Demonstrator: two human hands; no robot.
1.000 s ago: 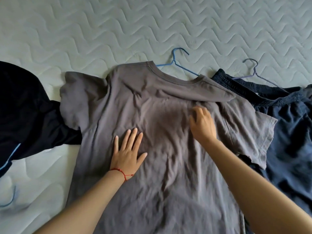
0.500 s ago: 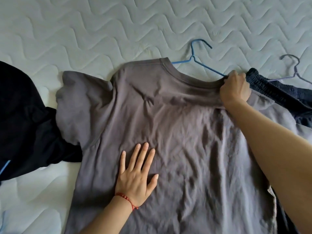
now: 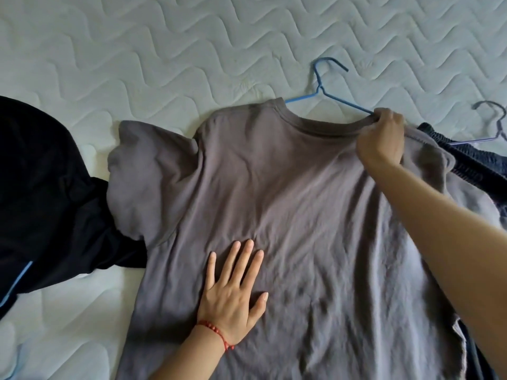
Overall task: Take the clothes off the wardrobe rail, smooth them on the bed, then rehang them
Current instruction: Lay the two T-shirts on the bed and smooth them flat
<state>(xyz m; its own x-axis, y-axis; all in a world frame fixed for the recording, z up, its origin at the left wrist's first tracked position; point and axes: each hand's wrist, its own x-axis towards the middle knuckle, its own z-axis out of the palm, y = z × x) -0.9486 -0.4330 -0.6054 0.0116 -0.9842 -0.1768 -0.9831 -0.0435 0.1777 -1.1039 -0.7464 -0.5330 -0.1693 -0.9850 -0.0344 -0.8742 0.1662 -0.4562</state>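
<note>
Right hand [image 3: 382,138] has gone from chest to shoulder, pinching the grey T-shirt [image 3: 288,215] — collar away, hem near — left hand [image 3: 233,292] flat.

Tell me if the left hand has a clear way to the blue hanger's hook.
Probably yes. The left hand lies flat on the grey T-shirt, and the blue hanger has its hook bare on the mattress past the collar; only flat cloth lies between.

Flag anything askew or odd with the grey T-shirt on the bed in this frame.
The blue hanger sits skewed in the grey T-shirt: its hook lies off toward the right shoulder, where the right hand grips the collar. The left sleeve lies bunched over a black garment.
</note>
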